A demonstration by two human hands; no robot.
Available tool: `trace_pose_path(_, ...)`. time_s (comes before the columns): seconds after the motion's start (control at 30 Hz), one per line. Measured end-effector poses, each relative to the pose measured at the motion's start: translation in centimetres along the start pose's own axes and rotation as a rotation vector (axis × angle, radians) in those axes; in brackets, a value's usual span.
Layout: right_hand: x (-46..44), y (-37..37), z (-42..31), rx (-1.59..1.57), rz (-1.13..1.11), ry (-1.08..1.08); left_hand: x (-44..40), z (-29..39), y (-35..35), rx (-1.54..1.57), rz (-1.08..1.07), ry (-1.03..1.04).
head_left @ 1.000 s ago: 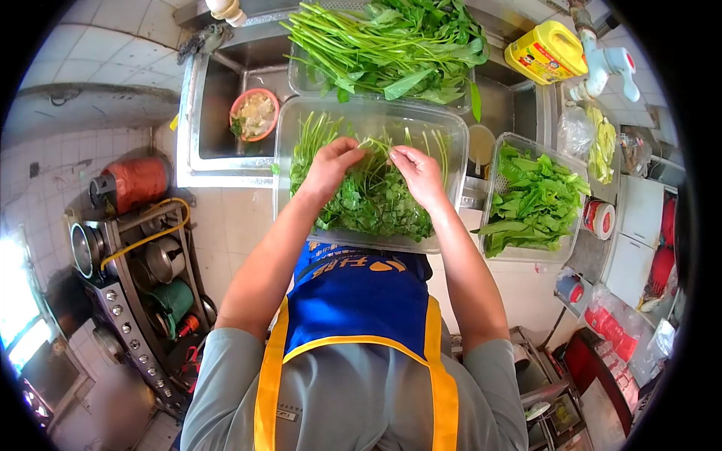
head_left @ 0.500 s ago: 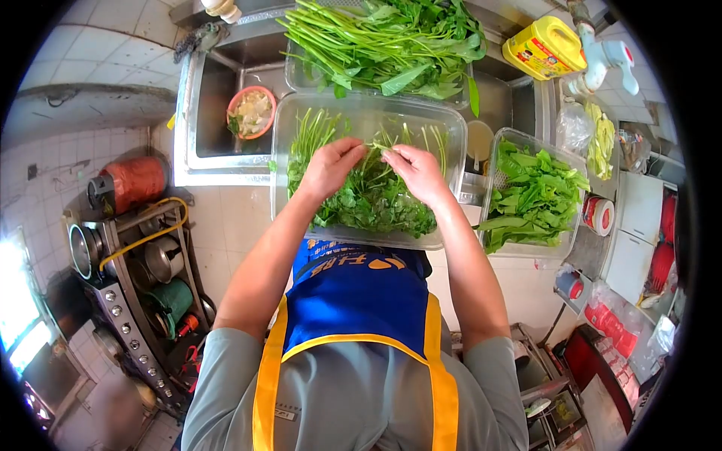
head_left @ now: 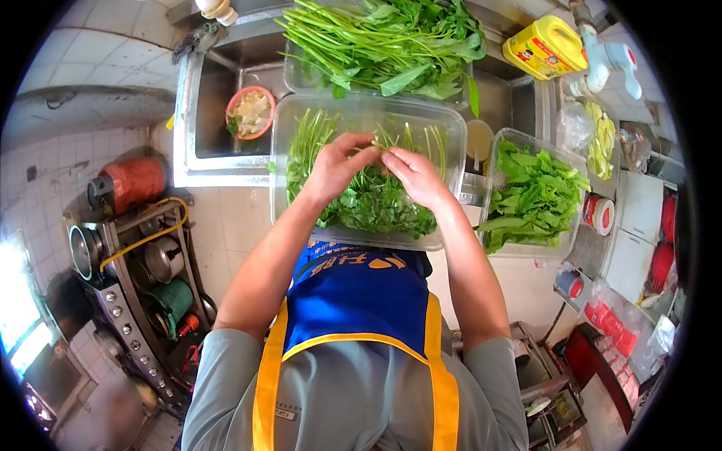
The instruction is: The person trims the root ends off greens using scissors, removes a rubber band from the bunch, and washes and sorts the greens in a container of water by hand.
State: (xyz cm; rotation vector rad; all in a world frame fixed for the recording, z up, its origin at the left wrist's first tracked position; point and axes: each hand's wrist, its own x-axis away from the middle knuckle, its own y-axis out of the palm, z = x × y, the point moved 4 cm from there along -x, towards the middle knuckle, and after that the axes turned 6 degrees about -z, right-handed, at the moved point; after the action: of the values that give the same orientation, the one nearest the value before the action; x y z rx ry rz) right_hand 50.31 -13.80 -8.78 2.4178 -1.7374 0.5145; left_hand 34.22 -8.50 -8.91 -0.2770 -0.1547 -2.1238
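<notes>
A clear plastic tub (head_left: 282, 197) holds leafy green herbs (head_left: 372, 207), their pale stems pointing to the far side. Above its middle, my left hand (head_left: 338, 167) and my right hand (head_left: 414, 177) meet at the fingertips around the herb stems. The fingers of my left hand are bent in a pinch, with the thumb toward my right hand. My right hand is closed too, its fingers pressed together at the stems. What exactly lies between the fingertips is partly hidden.
Long-stemmed greens (head_left: 376, 45) fill a tub behind. Cut leaves (head_left: 530, 192) lie in another tub (head_left: 569, 229) at the right. A pink bowl (head_left: 250, 113) of scraps stands in the left sink (head_left: 212, 120). Farther right are a yellow jug (head_left: 543, 49) and a tap (head_left: 611, 60).
My hands have drawn together, and my left fingers now reach over the stems toward my right hand. The pale stem that showed between my fingertips is now mostly covered.
</notes>
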Motion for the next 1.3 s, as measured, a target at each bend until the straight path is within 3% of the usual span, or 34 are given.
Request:
trace_pose_path(0.17,0.1,0.4,-0.8,0.074,-0.002,0.019,0.1,0.0,0.1,0.062,-0.052,-0.076)
trace_pose_path(0.23,-0.1,0.4,-0.5,0.195,-0.008,0.033,0.2,0.2,-0.3,-0.065,-0.02,-0.068)
trace_pose_path(0.33,0.4,-0.2,-1.1,0.34,0.176,-0.046,0.3,1.3,-1.3,-0.311,0.083,0.009)
trace_pose_path(0.43,1.3,-0.7,-1.5,0.225,0.236,0.068,0.5,1.3,-2.8,-0.388,0.163,-0.067)
trace_pose_path(0.57,1.4,-1.8,-1.1,-0.01,0.46,0.012,0.1,-0.3,-3.6,-0.279,0.146,-0.22)
trace_pose_path(0.6,1.1,-1.7,-0.6,0.072,0.496,0.018,0.2,0.0,-3.6,-0.322,0.152,-0.246)
trace_pose_path(0.7,1.7,-2.0,-0.6,0.721,0.787,-0.024,0.3,0.3,-4.0,-0.697,0.558,0.245)
trace_pose_path(0.8,0.5,0.6,0.3,0.946,0.438,0.062,-0.5,-1.8,-2.0,-0.932,0.427,0.268)
trace_pose_path(0.87,-0.2,3.1,2.8,1.207,0.199,0.049,0.3,-3.8,0.7,-1.242,0.16,0.281)
trace_pose_path(0.9,-0.1,2.7,3.1,1.13,0.273,0.102,0.5,-3.8,1.1,-1.319,0.045,0.297)
trace_pose_path(0.97,0.2,1.6,4.0,0.971,0.414,0.207,0.1,-3.8,0.1,-1.292,0.186,0.108)
trace_pose_path(1.0,0.0,2.2,2.8,1.003,0.376,0.271,0.4,-3.8,-0.3,-1.275,0.249,0.008)
trace_pose_path(1.1,-0.3,3.1,3.3,1.045,0.096,0.086,0.3,-4.3,0.8,-1.391,-0.077,0.227)
trace_pose_path(1.13,-0.3,2.2,3.4,1.001,0.198,0.111,0.2,-3.7,-0.2,-1.33,0.025,0.204)
trace_pose_path(1.23,0.3,3.1,3.5,0.99,0.169,0.103,0.6,-4.3,-0.3,-1.276,0.205,0.165)
trace_pose_path(1.27,0.6,3.1,2.7,0.98,0.238,-0.088,0.7,-4.7,0.0,-1.209,0.115,0.205)
trace_pose_path(1.3,0.7,2.4,2.6,0.941,0.287,-0.068,0.8,-4.1,0.4,-1.204,0.09,0.22)
